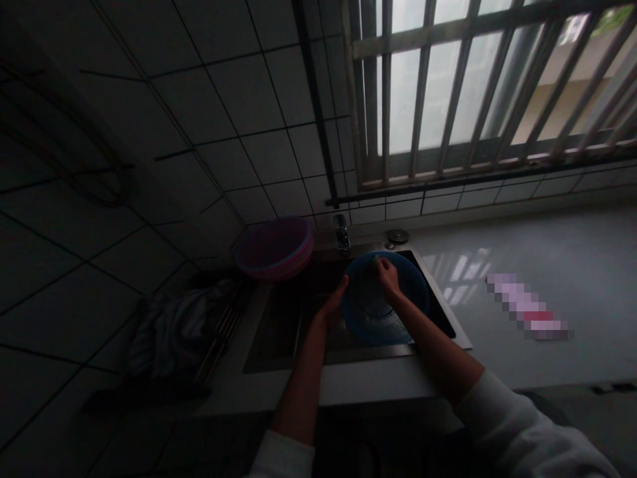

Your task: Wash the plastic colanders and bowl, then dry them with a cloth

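Note:
A round blue basin (413,282) sits in the right part of a steel sink (381,355), with what looks like water in it. My left hand (336,301) is at the basin's left side, gripping its rim with the thumb upward. Over the inside of the basin, toward the far side, my right hand (388,274) is closed with its fingers pinched together. A small dark greenish thing (373,263) shows at those fingertips; it is too dim to name.
A faucet (342,236) stands behind the sink, with a round drain cover (398,236) to its right. Pink basins (276,251) are at the back left. Striped cloth (179,325) and chopsticks (219,338) lie left. A blurred-out pink item (525,305) lies on the right counter.

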Available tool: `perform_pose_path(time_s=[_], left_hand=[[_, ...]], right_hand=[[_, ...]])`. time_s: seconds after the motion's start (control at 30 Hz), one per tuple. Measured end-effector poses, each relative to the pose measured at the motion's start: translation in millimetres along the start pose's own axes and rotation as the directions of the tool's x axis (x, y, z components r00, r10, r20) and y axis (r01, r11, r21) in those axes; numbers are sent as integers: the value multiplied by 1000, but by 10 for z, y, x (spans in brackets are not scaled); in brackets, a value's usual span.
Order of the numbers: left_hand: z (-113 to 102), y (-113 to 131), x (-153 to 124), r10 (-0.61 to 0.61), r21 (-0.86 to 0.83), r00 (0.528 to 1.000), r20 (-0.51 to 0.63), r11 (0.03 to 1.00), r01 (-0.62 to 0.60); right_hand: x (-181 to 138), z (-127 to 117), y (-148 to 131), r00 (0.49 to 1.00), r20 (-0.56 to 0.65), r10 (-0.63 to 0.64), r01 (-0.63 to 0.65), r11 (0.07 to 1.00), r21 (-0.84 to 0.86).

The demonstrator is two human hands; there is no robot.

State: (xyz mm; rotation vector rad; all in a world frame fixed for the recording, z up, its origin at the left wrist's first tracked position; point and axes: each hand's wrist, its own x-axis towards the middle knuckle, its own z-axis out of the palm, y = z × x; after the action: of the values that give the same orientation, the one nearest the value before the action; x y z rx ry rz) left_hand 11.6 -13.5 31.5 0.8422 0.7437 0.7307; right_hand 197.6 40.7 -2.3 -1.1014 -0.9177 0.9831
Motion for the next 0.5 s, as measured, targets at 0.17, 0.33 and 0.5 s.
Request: perform_pose_path(time_s=[0.17, 0.33, 0.5], left_hand=[[-72, -48, 33, 20, 44, 997, -79, 999, -16], [-141, -68, 36, -61, 101, 965, -254, 991, 89], [-46, -46, 27, 61, 94, 970, -236, 995, -40]], right_hand=[[-211, 101, -47, 921, 388, 45, -59, 998, 25], [-492, 269, 7, 599, 776, 195, -154, 980, -127], [-419, 263, -69, 813, 562, 151, -194, 981, 17]])
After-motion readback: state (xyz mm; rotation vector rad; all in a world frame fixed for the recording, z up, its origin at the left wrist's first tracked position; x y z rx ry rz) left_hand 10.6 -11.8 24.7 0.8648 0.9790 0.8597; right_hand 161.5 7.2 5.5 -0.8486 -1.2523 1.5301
